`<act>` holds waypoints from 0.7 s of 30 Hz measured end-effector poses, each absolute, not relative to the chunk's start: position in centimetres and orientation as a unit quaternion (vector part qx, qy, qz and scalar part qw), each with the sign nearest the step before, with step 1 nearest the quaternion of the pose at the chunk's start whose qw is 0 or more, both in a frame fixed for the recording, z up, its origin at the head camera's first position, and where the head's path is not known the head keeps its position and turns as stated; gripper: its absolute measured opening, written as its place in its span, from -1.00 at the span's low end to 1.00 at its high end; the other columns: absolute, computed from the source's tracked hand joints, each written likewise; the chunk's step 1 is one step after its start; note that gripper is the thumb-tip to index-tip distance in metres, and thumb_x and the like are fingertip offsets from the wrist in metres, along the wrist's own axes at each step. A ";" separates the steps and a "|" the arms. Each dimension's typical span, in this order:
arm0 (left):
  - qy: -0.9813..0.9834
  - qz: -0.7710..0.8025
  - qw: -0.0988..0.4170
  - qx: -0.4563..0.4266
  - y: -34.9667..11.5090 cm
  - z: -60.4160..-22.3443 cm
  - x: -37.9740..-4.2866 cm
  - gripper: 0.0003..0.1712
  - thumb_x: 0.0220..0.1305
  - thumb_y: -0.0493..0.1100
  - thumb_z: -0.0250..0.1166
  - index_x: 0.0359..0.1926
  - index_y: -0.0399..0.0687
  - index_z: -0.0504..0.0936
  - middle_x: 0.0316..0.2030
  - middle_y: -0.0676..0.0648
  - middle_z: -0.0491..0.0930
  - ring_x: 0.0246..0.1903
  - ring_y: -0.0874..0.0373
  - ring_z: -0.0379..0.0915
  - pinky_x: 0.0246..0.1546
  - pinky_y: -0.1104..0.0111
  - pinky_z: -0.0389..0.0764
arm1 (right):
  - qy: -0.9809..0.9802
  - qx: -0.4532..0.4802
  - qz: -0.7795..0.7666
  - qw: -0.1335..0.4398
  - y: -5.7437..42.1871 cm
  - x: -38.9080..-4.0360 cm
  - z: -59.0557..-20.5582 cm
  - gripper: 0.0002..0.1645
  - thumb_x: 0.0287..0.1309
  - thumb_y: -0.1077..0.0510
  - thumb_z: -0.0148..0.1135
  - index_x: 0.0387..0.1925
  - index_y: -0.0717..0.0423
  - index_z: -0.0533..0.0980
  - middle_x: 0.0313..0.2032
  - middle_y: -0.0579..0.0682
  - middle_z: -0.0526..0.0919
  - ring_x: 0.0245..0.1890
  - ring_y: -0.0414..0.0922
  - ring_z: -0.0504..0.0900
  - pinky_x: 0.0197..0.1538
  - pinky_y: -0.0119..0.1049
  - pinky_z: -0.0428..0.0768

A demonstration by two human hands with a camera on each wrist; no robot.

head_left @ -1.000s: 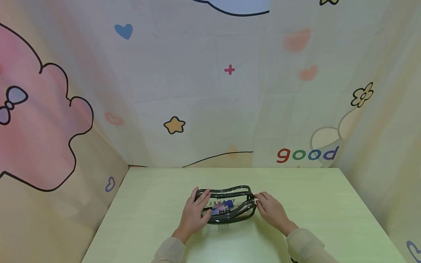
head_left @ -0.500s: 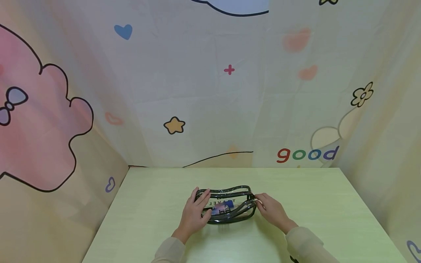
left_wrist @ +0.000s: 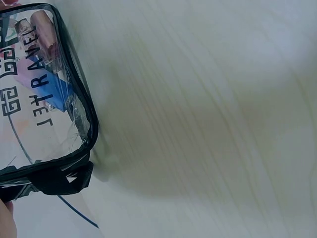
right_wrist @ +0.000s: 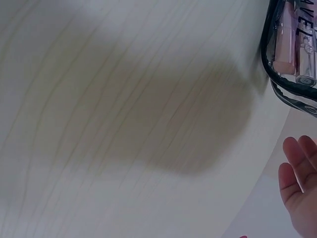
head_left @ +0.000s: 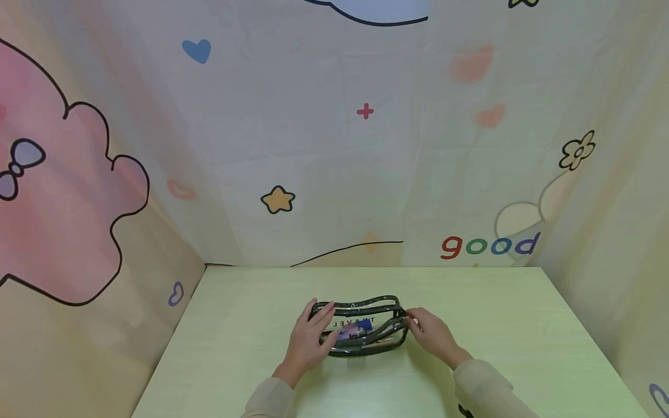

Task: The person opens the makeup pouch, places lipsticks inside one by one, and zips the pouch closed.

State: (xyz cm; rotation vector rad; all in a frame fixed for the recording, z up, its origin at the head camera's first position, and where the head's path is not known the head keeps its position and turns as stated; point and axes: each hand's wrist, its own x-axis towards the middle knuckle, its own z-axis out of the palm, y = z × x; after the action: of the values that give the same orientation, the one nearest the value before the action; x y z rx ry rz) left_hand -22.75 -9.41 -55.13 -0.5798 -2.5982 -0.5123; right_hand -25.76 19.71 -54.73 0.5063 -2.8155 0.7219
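Observation:
A clear travel pouch (head_left: 360,325) with black trim stands on the table between both hands. Through its clear sides show a blue and pink item (left_wrist: 47,84) and pinkish tubes (right_wrist: 286,44). My left hand (head_left: 305,341) rests on the pouch's left end, its fingers nearly straight over the top and the thumb at the front. At the opposite end my right hand (head_left: 435,337) pinches the black-trimmed corner with thumb and fingertips. A black end tab (left_wrist: 62,178) shows in the left wrist view, a fingertip beside it. Whether a zipper pull is held there is hidden.
The pale green table (head_left: 502,325) extends around the pouch. A printed cloth backdrop (head_left: 334,145) rises behind the table and hangs along both sides.
The black trim at the pouch's front right has shifted slightly, and the front panel looks a little more spread. Both hands stay almost in place.

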 end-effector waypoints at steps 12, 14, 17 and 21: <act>-0.937 -0.186 0.212 -0.206 -9.4 -54.9 -22.7 -0.45 0.15 0.11 0.03 0.15 0.04 0.41 0.20 0.18 0.30 0.28 -0.02 0.04 0.21 0.11 0.17 | -0.935 0.162 0.310 0.051 19.4 -26.2 -55.2 -0.88 0.11 0.31 -0.01 -0.40 0.15 0.49 -0.46 -0.03 0.57 -0.48 -0.21 0.43 -0.37 -0.30 0.42; -0.937 -0.189 0.210 -0.206 -9.4 -54.9 -22.7 -0.45 0.15 0.11 0.03 0.15 0.04 0.41 0.21 0.18 0.30 0.29 -0.01 0.03 0.22 0.12 0.16 | -0.933 0.154 0.325 0.034 19.4 -26.2 -55.3 -0.86 0.12 0.31 -0.03 -0.40 0.15 0.48 -0.49 -0.03 0.55 -0.52 -0.25 0.39 -0.43 -0.36 0.38; -0.937 -0.189 0.210 -0.206 -9.3 -54.9 -22.7 -0.45 0.15 0.11 0.03 0.15 0.04 0.40 0.21 0.19 0.29 0.29 -0.01 0.02 0.22 0.12 0.15 | -0.925 0.147 0.350 0.004 19.4 -26.2 -55.2 -0.84 0.13 0.34 -0.07 -0.40 0.17 0.47 -0.54 0.02 0.54 -0.57 -0.27 0.37 -0.49 -0.43 0.34; -0.935 -0.192 0.217 -0.206 -9.3 -54.9 -22.7 -0.46 0.15 0.10 0.03 0.14 0.03 0.42 0.20 0.18 0.31 0.28 -0.01 0.04 0.21 0.11 0.17 | -0.912 0.140 0.385 -0.027 19.5 -26.1 -55.2 -0.82 0.13 0.36 -0.12 -0.40 0.23 0.45 -0.52 0.08 0.55 -0.56 -0.20 0.45 -0.50 -0.41 0.38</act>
State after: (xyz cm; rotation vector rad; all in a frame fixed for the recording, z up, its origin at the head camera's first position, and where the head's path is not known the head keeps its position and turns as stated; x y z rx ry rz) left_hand -22.65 -9.35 -54.85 -0.5717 -2.5882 -0.5311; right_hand -26.06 19.46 -55.18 0.4490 -2.9137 1.2321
